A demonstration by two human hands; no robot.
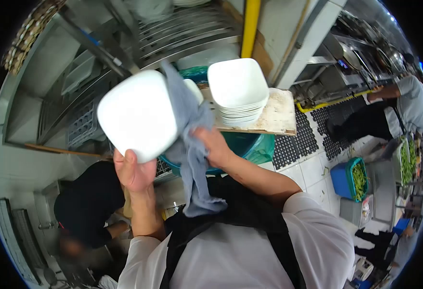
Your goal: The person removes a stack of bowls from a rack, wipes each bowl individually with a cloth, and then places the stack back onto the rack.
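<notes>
A white square plate with rounded corners (136, 113) is held up in my left hand (136, 171), thumb lying over its lower edge. My right hand (214, 147) grips a grey-blue cloth (192, 115), which lies against the plate's right side and hangs down toward my apron. Beyond my right hand, a stack of white square bowls (238, 89) stands on a worn board (283, 113). Part of another white dish (194, 90) shows behind the cloth. Below the board is a green-blue tub (240, 144), partly hidden by my right arm.
A person in black (91, 197) bends over at the left. At the right, another person in a grey shirt (411, 103) stands by the stove. A metal slatted shelf (187, 36) and a yellow post (250, 29) rise ahead. A blue bin (341, 180) holds greens.
</notes>
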